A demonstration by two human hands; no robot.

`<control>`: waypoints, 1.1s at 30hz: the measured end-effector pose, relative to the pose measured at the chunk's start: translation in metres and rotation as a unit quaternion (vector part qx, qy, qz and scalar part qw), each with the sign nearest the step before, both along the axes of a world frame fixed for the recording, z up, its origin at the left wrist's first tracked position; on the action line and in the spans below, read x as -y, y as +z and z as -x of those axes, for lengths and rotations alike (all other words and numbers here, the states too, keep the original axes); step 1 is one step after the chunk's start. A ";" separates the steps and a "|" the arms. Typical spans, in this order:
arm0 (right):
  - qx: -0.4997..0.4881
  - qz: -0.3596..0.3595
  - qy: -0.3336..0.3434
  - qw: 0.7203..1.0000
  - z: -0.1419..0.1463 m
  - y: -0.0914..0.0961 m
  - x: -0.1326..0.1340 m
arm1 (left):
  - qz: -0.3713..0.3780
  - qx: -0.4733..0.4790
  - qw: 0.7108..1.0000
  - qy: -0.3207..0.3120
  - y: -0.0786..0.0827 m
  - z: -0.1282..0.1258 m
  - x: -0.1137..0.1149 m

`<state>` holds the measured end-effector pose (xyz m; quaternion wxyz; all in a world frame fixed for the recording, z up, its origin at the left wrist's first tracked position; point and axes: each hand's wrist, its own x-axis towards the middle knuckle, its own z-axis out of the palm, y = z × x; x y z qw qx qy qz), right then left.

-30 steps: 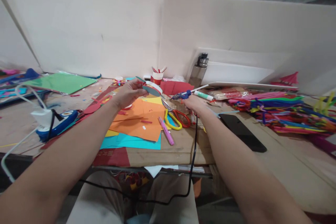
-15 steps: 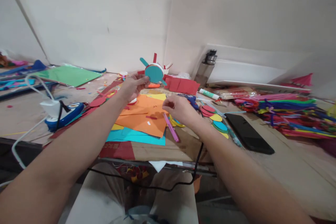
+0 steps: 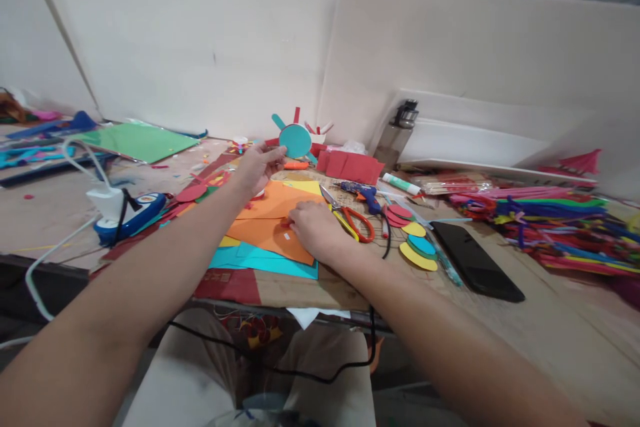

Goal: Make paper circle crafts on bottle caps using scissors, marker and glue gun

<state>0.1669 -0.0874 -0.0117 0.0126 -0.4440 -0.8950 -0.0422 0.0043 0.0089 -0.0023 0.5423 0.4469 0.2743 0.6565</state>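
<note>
Left hand [image 3: 263, 163] pinched your disc [image 3: 295, 141]! Right hand [image 3: 317, 230]? Couldn't tell; scissors [image 3: 371, 227] sat alongside, blue paper [image 3: 280, 265] near the table's [image 3: 45, 217] front edge.

A black-capped bottle [image 3: 396, 136] stands beyond a dark phone [image 3: 475, 260] lying flat.

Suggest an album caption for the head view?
Left hand holds a teal disc with radiating strips; right hand over orange paper.

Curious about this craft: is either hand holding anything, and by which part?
The left hand holds the teal disc by its left edge; whether the right hand, at the orange paper, holds anything is unclear.
</note>
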 end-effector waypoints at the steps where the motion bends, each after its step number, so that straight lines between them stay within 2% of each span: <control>1: 0.005 -0.004 0.000 1.000 0.001 0.000 0.001 | 0.000 0.003 1.000 -0.004 -0.001 0.000 0.000; 5: -0.031 -0.020 -0.001 0.999 0.002 -0.002 -0.001 | -0.003 0.017 1.000 -0.021 -0.003 0.001 -0.003; 8: -0.161 -0.001 -0.029 0.987 -0.003 -0.003 -0.008 | 0.002 0.037 0.999 -0.037 -0.003 0.001 -0.004; 11: -0.311 0.031 -0.085 0.946 -0.016 -0.004 -0.017 | -0.012 0.059 0.995 -0.078 0.000 0.000 0.000; 13: -0.373 0.035 -0.110 0.920 -0.028 -0.005 -0.024 | -0.044 0.053 0.991 -0.115 0.001 -0.001 0.004; 19: -0.507 0.003 -0.122 0.853 -0.059 0.007 -0.036 | -0.122 -0.046 0.980 -0.151 0.001 -0.003 0.018; 22: -0.565 -0.014 -0.121 0.816 -0.064 0.020 -0.032 | -0.143 -0.072 0.973 -0.168 0.000 -0.001 0.019; 25: -0.602 -0.030 -0.089 0.793 -0.062 0.029 -0.025 | -0.147 -0.084 0.967 -0.190 -0.002 0.002 0.017; 28: -0.613 -0.049 -0.040 0.788 -0.059 0.031 -0.018 | -0.140 -0.093 0.966 -0.196 -0.002 0.003 0.018; 33: -0.564 -0.122 0.033 0.816 -0.054 0.029 -0.008 | -0.130 -0.102 0.968 -0.187 0.000 0.002 0.021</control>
